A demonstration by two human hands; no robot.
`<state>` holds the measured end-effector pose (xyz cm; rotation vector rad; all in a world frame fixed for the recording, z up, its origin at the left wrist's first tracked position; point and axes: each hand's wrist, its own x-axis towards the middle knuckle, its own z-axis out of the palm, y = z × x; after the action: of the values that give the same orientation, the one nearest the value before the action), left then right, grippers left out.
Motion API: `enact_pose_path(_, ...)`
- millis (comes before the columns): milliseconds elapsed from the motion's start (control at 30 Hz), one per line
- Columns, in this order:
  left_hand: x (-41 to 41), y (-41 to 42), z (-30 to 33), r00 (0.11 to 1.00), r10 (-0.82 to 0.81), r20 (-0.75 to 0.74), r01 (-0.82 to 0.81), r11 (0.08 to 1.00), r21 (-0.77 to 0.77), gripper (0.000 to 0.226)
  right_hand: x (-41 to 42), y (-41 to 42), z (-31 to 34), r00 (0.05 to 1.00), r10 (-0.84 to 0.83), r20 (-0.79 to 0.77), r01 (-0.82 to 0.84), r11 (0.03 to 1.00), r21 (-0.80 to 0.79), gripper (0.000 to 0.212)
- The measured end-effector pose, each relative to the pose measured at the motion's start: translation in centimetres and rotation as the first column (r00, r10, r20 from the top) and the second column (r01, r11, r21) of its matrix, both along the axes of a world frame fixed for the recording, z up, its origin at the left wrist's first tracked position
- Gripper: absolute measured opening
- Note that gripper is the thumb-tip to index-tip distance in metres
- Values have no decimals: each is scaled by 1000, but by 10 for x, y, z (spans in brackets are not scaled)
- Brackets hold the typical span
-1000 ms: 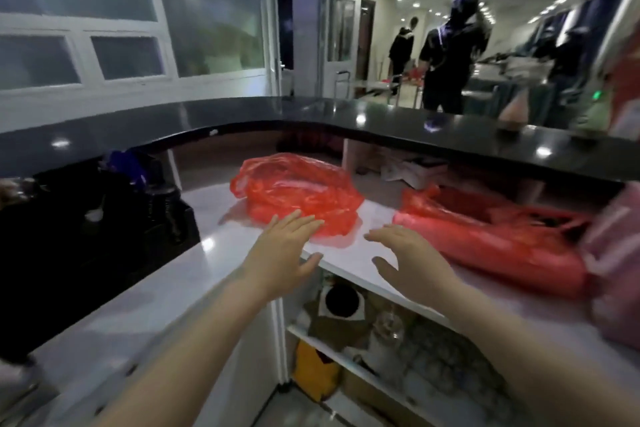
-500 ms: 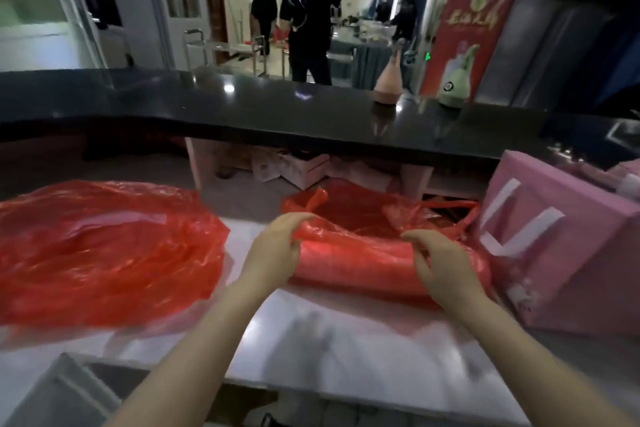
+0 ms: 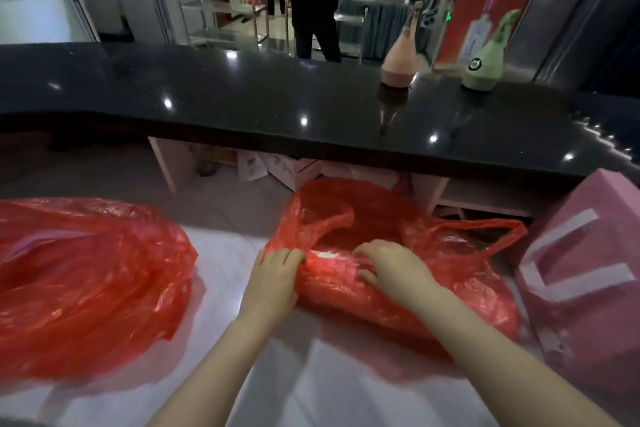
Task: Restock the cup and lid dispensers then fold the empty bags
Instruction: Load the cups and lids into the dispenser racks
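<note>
Head view: left hand (image 3: 273,279) and right hand (image 3: 394,267) both grip the full red bag (image 3: 398,291).

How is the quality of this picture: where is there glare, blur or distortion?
Head view: small bright ceiling-light glints dot the glossy black counter; the red bag on the left is smeared by motion blur, while the left hand and right hand on the middle red bag look sharper; the wide lens bends the counter edge, and the room is dim.
</note>
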<state>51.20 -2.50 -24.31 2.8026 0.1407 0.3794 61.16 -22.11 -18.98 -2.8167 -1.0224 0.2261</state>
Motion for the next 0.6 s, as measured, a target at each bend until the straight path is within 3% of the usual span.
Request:
enact_pose_path(100, -6, 4, -12, 997, 59, 52, -60, 998, 18, 42, 8, 4, -5, 999, 34, 6, -34, 999, -28, 68)
enact_pose_path(200, -11, 8, -24, 991, 130, -39, -128, 990, 57, 33, -1, 5, -13, 991, 133, 9, -132, 988, -79, 78)
enact_pose_path(333, -13, 14, -21, 912, 196, -359, -149, 977, 156, 30, -9, 1, -19, 979, 200, 39, -204, 968, 143, 37)
enact_pose_path(400, -15, 15, -11, 906, 131, -403, -121, 991, 50, 31, -8, -1, -17, 982, 184, 47, -189, 966, 177, 27)
enact_pose_path(467, -17, 17, 5, 943, 62, -327, -109, 986, -128, 39, -9, 3, -15, 991, 121, 63, -129, 981, 148, 23)
enact_pose_path(533, -16, 15, 22, 999, 39, -35, -44, 986, -159, 36, -11, 14, -14, 994, 35, 99, -48, 990, 131, 22)
enact_pose_path(600, -7, 7, 34, 963, -58, 264, 91, 989, -115, 30, -15, 29, -14, 989, 3, 148, -19, 994, 106, 29)
